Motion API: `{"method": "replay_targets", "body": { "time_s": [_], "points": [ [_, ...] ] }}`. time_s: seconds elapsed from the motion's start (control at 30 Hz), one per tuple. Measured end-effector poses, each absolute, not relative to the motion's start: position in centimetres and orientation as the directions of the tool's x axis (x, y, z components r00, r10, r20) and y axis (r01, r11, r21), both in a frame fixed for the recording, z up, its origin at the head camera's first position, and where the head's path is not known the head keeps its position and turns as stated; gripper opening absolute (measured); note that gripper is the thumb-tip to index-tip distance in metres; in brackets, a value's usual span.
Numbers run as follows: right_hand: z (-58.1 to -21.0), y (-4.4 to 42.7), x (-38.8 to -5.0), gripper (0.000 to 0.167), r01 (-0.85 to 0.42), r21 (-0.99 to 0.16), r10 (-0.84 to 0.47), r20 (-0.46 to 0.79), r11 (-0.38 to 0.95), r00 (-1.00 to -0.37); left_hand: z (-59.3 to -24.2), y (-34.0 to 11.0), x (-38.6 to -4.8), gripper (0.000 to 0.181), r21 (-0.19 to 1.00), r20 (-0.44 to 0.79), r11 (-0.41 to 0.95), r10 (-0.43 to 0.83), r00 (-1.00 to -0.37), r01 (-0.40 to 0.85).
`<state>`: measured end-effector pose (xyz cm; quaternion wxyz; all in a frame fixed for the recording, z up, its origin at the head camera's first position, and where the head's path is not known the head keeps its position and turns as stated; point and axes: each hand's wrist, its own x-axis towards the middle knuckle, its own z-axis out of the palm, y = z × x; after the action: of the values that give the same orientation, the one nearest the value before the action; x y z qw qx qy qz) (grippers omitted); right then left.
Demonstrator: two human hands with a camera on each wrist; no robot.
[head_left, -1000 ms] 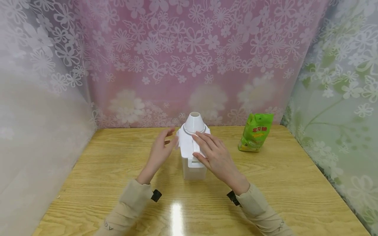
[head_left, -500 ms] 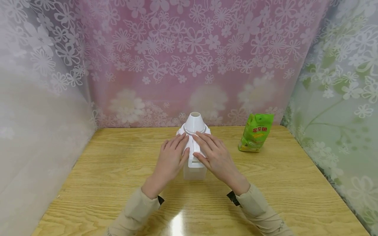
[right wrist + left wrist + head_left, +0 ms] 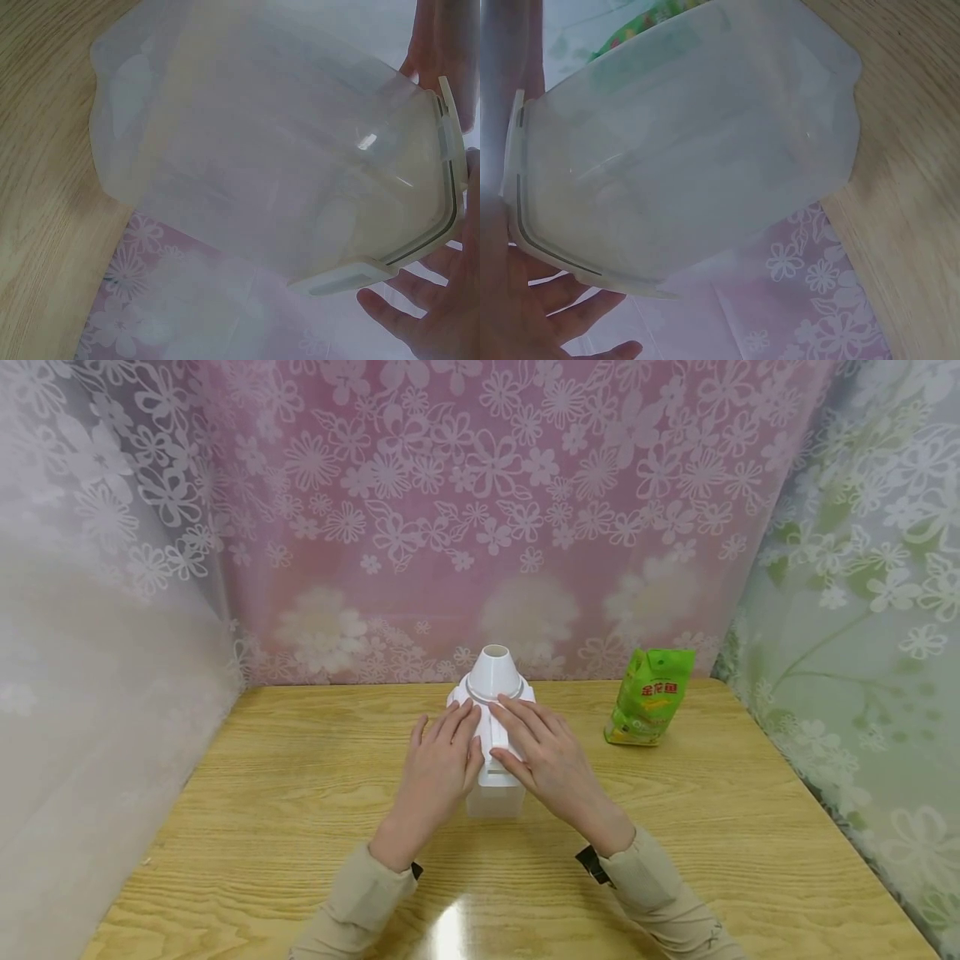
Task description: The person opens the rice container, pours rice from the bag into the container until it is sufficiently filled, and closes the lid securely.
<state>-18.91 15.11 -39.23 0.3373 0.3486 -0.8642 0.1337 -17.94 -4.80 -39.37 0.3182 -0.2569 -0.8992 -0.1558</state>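
A translucent storage container (image 3: 495,802) with a white lid (image 3: 484,723) stands upright on the table, a white cone-shaped piece (image 3: 493,677) on top at the lid's far end. My left hand (image 3: 438,764) lies on the lid's left side, fingers extended forward. On the right side my right hand (image 3: 553,760) rests the same way, fingers nearly straight. From the side, the left wrist view shows the see-through container wall (image 3: 682,150) and fingers reaching past the lid's edge. In the right wrist view a pale side clip (image 3: 345,276) slants out below the lid. The palms hide parts of the lid.
A green printed bag (image 3: 651,697) stands at the back right of the wooden table (image 3: 300,752). A pink floral curtain (image 3: 450,527) hangs behind, with pale sheets at both sides.
My left hand has moved from beside the container's left edge onto the lid, then shifted slightly. The right hand, the container and the green bag have stayed in place.
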Motion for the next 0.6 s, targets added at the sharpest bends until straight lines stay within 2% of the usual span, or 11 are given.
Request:
{"method": "replay_targets", "body": {
  "time_s": [0.13, 0.3, 0.5, 0.6],
  "points": [
    [-39.25, 15.06, -18.84, 0.065, -0.690, 0.006, -0.512, 0.676, 0.723, -0.530, -39.45, -4.76, -17.90, 0.041, 0.114, 0.668, 0.818, 0.356, -0.653, 0.563],
    [-39.24, 15.01, -18.80, 0.066, -0.695, -0.010, -0.504, 0.682, 0.719, -0.531, -39.49, -4.87, -17.82, 0.041, 0.133, 0.652, 0.815, 0.356, -0.670, 0.563],
    [-38.93, 15.10, -18.91, 0.065, -0.711, -0.085, -0.456, 0.713, 0.698, -0.533, -39.63, -4.99, -18.02, 0.042, 0.129, 0.660, 0.807, 0.364, -0.657, 0.576],
    [-38.53, 15.35, -18.91, 0.059, -0.735, -0.144, -0.431, 0.729, 0.662, -0.531, -39.68, -5.00, -18.10, 0.042, 0.125, 0.674, 0.802, 0.363, -0.643, 0.584]
  ]
}}
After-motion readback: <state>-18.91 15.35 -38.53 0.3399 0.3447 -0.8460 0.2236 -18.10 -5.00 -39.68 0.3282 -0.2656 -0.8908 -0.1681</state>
